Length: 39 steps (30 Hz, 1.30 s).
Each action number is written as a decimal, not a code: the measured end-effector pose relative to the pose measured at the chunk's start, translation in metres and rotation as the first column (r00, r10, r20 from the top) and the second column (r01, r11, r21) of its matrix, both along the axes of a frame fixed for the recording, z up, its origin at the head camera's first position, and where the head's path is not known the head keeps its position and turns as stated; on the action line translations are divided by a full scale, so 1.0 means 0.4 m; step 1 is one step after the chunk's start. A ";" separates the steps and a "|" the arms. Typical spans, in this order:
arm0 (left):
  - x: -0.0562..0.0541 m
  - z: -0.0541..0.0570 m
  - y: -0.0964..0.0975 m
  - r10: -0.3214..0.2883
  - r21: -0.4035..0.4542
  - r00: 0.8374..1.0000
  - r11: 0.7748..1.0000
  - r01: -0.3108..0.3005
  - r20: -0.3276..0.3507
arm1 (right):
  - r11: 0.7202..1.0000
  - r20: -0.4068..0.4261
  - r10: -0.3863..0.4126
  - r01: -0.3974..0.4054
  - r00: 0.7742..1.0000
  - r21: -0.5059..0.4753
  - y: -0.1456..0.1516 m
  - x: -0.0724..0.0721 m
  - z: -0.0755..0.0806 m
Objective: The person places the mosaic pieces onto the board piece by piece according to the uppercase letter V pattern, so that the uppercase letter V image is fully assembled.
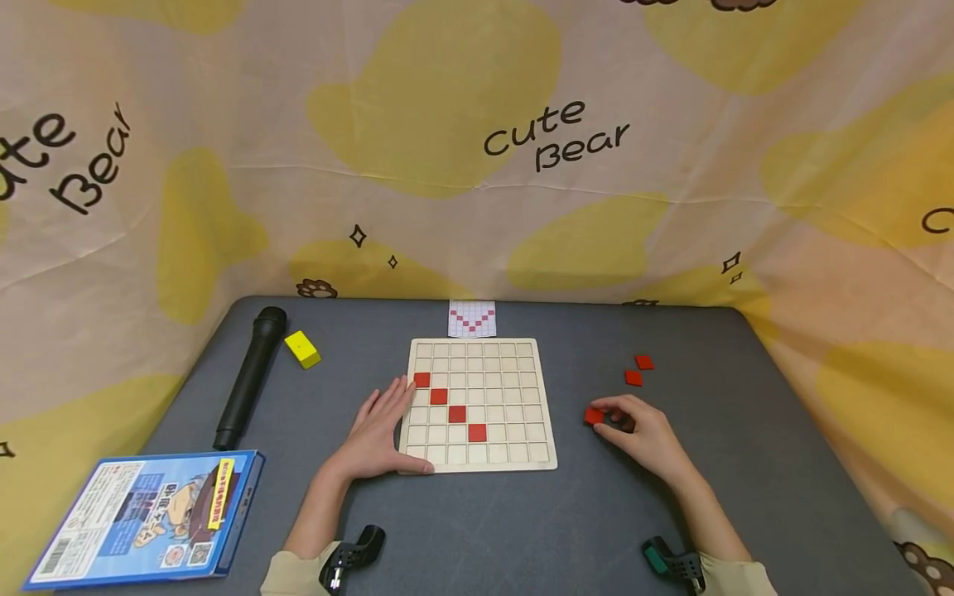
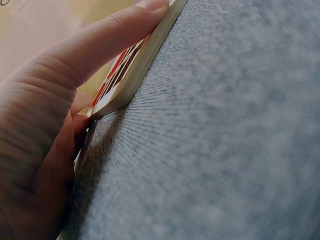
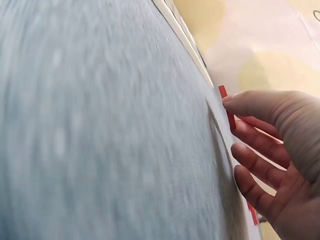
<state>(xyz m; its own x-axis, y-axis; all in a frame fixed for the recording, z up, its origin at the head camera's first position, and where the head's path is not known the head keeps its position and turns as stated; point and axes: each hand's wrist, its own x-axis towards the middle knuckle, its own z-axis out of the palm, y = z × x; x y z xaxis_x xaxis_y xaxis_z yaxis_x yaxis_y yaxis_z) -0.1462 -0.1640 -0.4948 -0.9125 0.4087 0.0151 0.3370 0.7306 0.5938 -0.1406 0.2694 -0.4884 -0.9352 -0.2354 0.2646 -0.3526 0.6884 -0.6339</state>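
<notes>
A pale wooden grid board (image 1: 514, 397) lies flat on the table, with several red square tiles (image 1: 457, 414) set in its cells along a downward diagonal. My left hand (image 1: 376, 434) rests against the board's left side, fingers stretched along that edge and thumb on the near edge. The left wrist view shows the thumb (image 2: 115, 37) lying on the board's rim. To the right of the board, my right hand (image 1: 647, 434) pinches a red tile (image 3: 228, 107) between thumb and fingers, apart from the board. Two loose red tiles (image 1: 633, 378) lie beyond that hand.
A small pattern card (image 1: 472, 319) with pink squares in a V sits behind the board. On the left are a black microphone (image 1: 249, 381), a yellow block (image 1: 302, 349) and a blue box (image 1: 149, 517). A patterned cloth (image 1: 447, 165) hangs behind the dark table (image 1: 522, 530).
</notes>
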 end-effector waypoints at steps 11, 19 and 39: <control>0.000 0.000 -0.002 -0.003 0.000 1.000 1.000 0.003 -0.004 | 0.997 0.031 0.056 -0.054 0.998 -0.051 -0.094 -0.029 0.012; -0.001 -0.001 -0.002 -0.002 -0.002 1.000 1.000 0.002 -0.005 | 0.978 0.029 0.178 -0.174 0.984 -0.112 -0.183 -0.047 0.023; -0.001 0.004 -0.002 -0.006 -0.001 1.000 1.000 0.006 0.003 | 0.946 0.038 0.324 -0.323 0.945 -0.020 -0.311 -0.091 0.012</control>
<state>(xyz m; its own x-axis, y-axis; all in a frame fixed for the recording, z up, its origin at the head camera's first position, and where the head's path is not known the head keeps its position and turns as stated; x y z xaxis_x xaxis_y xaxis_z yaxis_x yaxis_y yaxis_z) -0.1464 -0.1649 -0.4932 -0.9099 0.4146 0.0116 0.3399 0.7293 0.5938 -0.1771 0.1452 -0.4835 -0.8191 -0.5237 0.2340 -0.5293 0.5328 -0.6603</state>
